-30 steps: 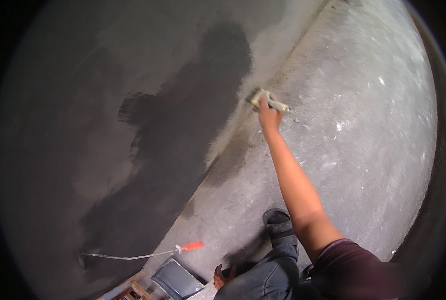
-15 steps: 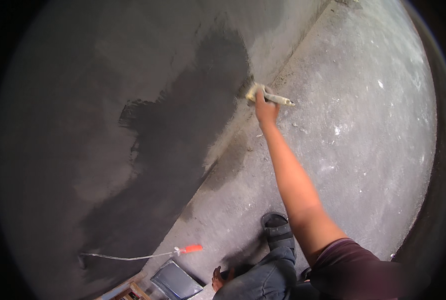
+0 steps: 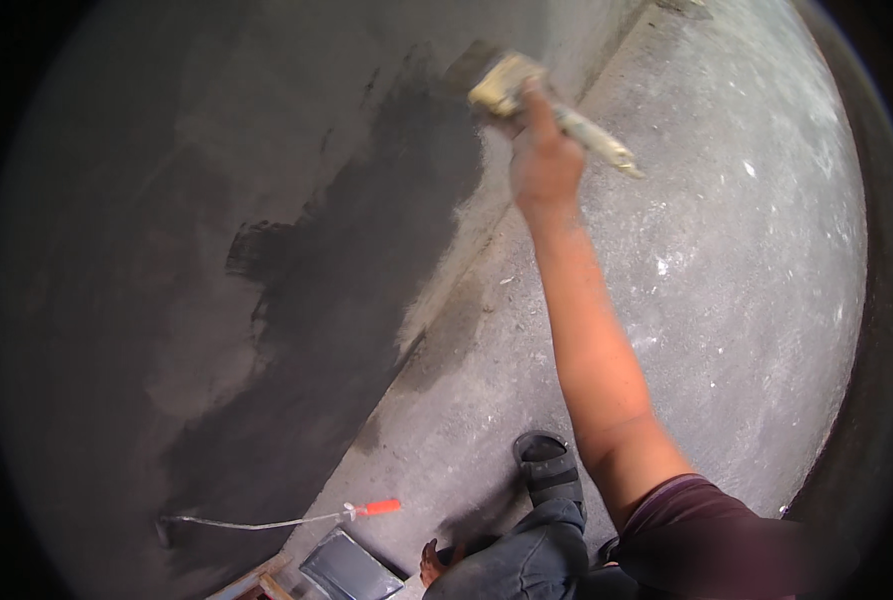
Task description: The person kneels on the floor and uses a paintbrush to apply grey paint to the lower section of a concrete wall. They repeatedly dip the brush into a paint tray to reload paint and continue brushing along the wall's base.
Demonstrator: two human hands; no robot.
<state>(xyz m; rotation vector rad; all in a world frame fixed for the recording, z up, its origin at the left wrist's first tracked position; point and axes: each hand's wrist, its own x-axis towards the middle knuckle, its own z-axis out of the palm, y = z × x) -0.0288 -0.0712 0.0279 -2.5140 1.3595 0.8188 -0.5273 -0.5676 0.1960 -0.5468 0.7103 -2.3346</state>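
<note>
Evidently, a broad paintbrush (image 3: pixel 504 84) is gripped in the right hand (image 3: pixel 546 165), its handle pointed toward the lower right and its blurred bristles turned toward the wall (image 3: pixel 116 250). The brush is held near the upper end of a dark, damp-looking patch (image 3: pixel 356 240); whether the wall is touched by the bristles cannot be told. The left hand (image 3: pixel 431 565) is partly hidden by the trouser leg (image 3: pixel 521 555), with its fingers bent, and whether anything is held by it cannot be told. Just beside it, a grey tray (image 3: pixel 351 565) is seen, with an orange handle (image 3: pixel 376 507) fixed to a thin, bent rod (image 3: pixel 256 525) above. A dark sandal (image 3: pixel 548 465) is planted on the pale floor (image 3: pixel 726 300).
</note>
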